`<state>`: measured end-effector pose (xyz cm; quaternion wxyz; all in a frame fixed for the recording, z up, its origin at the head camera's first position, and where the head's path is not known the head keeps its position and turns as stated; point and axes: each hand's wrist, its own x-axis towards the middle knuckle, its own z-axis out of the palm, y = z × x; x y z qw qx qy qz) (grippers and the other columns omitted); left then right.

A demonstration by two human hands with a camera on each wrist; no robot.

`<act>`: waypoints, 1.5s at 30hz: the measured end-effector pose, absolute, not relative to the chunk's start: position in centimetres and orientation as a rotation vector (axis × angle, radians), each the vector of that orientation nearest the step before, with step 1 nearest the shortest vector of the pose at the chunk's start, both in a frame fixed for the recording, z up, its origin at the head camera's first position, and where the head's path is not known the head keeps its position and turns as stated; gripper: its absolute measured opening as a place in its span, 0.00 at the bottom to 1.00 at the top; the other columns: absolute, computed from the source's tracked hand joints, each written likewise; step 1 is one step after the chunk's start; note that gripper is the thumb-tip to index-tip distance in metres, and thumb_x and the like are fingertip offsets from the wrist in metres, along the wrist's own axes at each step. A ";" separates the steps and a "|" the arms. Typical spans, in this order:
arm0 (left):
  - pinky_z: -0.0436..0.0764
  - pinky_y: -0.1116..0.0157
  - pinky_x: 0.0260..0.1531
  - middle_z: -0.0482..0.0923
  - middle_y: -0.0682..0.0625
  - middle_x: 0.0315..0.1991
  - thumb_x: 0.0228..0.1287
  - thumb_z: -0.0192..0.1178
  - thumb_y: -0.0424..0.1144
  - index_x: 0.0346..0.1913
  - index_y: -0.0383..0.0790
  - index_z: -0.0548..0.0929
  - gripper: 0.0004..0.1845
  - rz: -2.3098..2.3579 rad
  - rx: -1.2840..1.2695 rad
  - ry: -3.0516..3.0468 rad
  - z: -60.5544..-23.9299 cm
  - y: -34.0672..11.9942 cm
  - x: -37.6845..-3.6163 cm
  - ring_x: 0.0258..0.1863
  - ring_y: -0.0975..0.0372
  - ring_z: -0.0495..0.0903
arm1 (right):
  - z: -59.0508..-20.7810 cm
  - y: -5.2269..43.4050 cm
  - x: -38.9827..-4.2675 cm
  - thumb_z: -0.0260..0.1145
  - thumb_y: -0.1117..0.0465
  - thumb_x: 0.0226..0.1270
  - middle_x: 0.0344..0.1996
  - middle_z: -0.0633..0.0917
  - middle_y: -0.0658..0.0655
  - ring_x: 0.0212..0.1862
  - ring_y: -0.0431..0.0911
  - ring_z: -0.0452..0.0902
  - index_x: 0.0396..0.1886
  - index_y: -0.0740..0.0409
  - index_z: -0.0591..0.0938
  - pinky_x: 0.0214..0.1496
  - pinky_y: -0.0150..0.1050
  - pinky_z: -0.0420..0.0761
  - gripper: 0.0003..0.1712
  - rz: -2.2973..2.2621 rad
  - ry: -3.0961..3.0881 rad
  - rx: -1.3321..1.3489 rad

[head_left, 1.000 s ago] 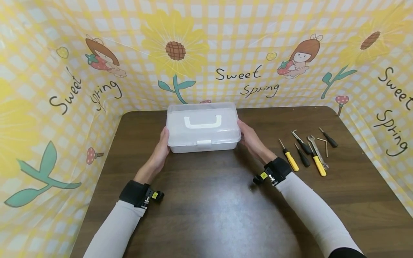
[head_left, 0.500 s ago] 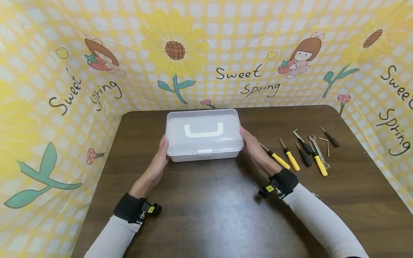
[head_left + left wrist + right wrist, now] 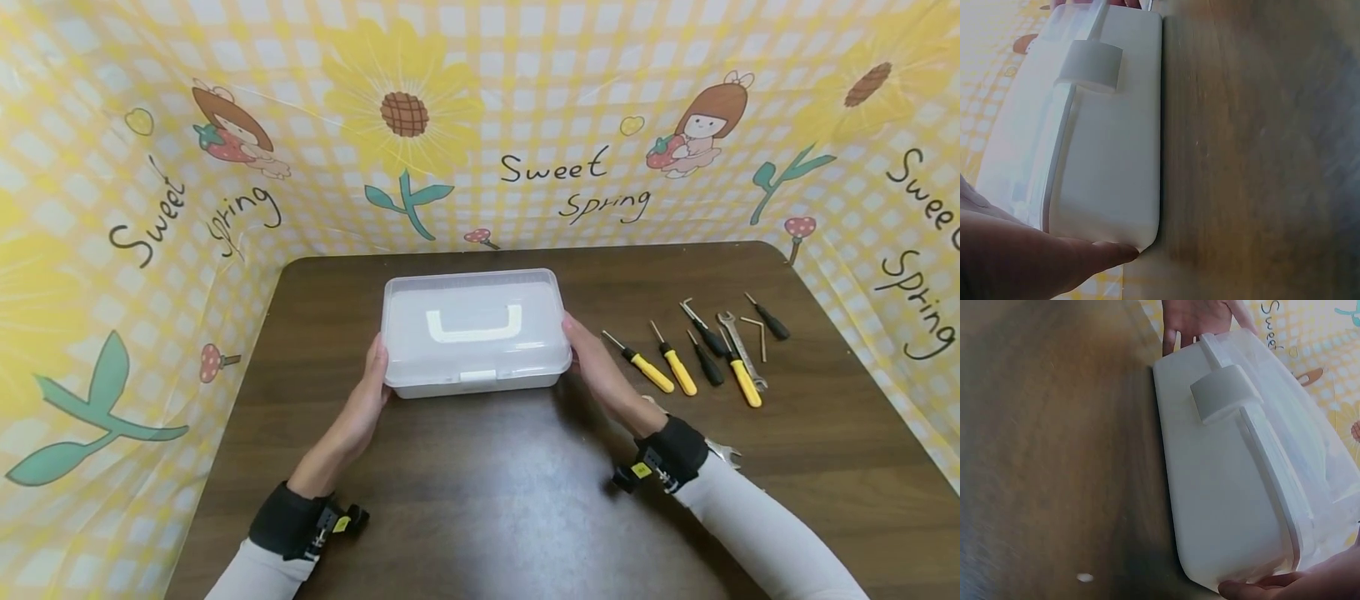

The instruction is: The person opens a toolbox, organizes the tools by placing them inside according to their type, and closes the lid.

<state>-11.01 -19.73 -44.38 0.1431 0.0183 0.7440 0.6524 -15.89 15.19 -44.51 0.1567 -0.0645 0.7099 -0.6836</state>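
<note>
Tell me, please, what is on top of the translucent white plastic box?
A white carry handle lies flat on the closed lid of the translucent white plastic box, with a white latch at its front edge. The frosted lid hides anything inside.

Head view high, facing down, wrist views close, sharing box (image 3: 474, 332)

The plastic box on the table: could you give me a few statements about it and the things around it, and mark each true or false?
1. Both hands, the left hand and the right hand, touch the plastic box. True.
2. The box's lid is open. False: it is closed, and the latch lies over the front.
3. The screwdrivers lie left of the box. False: they lie to its right.
4. The box stands on the table. True.
</note>
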 end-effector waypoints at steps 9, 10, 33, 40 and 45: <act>0.39 0.36 0.78 0.20 0.48 0.86 0.84 0.21 0.64 0.85 0.55 0.24 0.38 1.886 0.092 2.150 -44.1 -19.5 -9.2 0.85 0.48 0.28 | -44.7 15.4 -14.2 0.37 0.43 0.91 0.85 0.56 0.59 0.80 0.57 0.58 0.88 0.54 0.50 0.78 0.61 0.62 0.37 -1.970 2.051 -0.149; 0.39 0.35 0.78 0.20 0.48 0.86 0.85 0.21 0.64 0.85 0.55 0.24 0.38 1.887 0.090 2.149 -44.0 -19.5 -9.0 0.85 0.48 0.28 | -44.7 15.3 -14.0 0.37 0.44 0.91 0.85 0.56 0.59 0.80 0.56 0.57 0.88 0.55 0.50 0.78 0.60 0.61 0.37 -1.971 2.050 -0.142; 0.41 0.37 0.78 0.21 0.46 0.86 0.86 0.22 0.62 0.86 0.50 0.25 0.38 1.907 0.028 2.130 -44.0 -19.8 -7.2 0.85 0.48 0.29 | -44.7 15.3 -12.0 0.36 0.42 0.90 0.85 0.54 0.62 0.82 0.60 0.54 0.88 0.58 0.48 0.80 0.62 0.58 0.38 -1.958 2.057 -0.093; 0.35 0.36 0.78 0.20 0.45 0.86 0.87 0.35 0.57 0.85 0.49 0.24 0.42 1.808 0.018 2.434 -42.0 -20.3 -7.7 0.84 0.48 0.24 | -44.9 15.7 -10.5 0.41 0.43 0.90 0.79 0.64 0.70 0.79 0.61 0.62 0.84 0.66 0.55 0.76 0.54 0.68 0.38 -2.209 2.037 0.172; 0.43 0.31 0.76 0.22 0.46 0.87 0.82 0.52 0.55 0.87 0.48 0.34 0.48 1.457 0.270 2.853 -39.7 -19.8 -9.5 0.85 0.45 0.30 | -44.6 17.3 -8.8 0.46 0.51 0.90 0.60 0.78 0.61 0.64 0.52 0.75 0.74 0.66 0.65 0.62 0.39 0.79 0.28 -2.327 1.946 0.441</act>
